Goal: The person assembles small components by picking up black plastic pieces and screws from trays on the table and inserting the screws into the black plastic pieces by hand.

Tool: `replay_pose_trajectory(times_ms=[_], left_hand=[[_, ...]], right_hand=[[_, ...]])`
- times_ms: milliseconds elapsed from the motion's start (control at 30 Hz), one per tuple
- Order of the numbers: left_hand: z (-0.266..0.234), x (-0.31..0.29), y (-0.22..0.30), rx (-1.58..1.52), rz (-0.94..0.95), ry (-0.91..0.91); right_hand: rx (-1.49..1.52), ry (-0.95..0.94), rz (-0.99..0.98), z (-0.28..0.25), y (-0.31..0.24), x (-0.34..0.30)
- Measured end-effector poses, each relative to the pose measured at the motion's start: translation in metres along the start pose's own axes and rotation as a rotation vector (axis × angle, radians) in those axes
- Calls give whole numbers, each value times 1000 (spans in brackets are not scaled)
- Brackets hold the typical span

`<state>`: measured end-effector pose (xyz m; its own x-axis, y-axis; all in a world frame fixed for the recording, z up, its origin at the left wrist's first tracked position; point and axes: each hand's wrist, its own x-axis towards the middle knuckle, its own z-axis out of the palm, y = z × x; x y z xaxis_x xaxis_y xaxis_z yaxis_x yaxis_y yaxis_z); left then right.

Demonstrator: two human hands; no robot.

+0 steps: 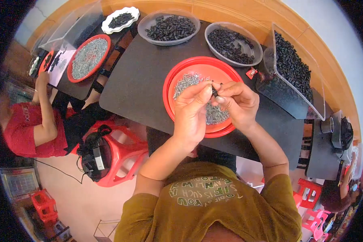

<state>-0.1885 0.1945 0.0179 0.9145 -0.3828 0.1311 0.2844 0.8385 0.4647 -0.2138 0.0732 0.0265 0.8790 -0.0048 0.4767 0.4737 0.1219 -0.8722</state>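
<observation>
Above a round red tray (168, 101) my two hands meet, fingertips close together. Between them is a small black plastic part (214, 92), mostly covered by the fingers. My left hand (193, 105) pinches it from the left with thumb and index finger. From the other side my right hand (240, 104) is closed in a pinch at the same part; whether it holds a second small piece there cannot be made out. Many small shiny metal pieces (217, 115), too fine to name, lie in the tray beneath my hands.
Beyond the tray stand two clear bowls (144, 35) (259, 56) of black parts. A clear bin (288, 97) of black parts is at the right, beside a small red packet (251, 73). At left, a person (40, 125) works at another table near a red stool (125, 155).
</observation>
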Motion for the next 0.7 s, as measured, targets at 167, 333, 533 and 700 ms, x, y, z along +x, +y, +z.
replay_pose_trajectory(times_ms=[167,333,533,700], left_hand=[[-3,2,1,86,56,-65],[0,2,3,98,56,-92],[5,-3,0,112,107,-67],[10,-1,-4,36,148,-53]], right_hand=[[-523,-10,-166,0,-14,2],[-661,-19,-220,2,-26,6],[-615,-14,-150,4,-31,5],[-200,114,106,17,-27,-2]])
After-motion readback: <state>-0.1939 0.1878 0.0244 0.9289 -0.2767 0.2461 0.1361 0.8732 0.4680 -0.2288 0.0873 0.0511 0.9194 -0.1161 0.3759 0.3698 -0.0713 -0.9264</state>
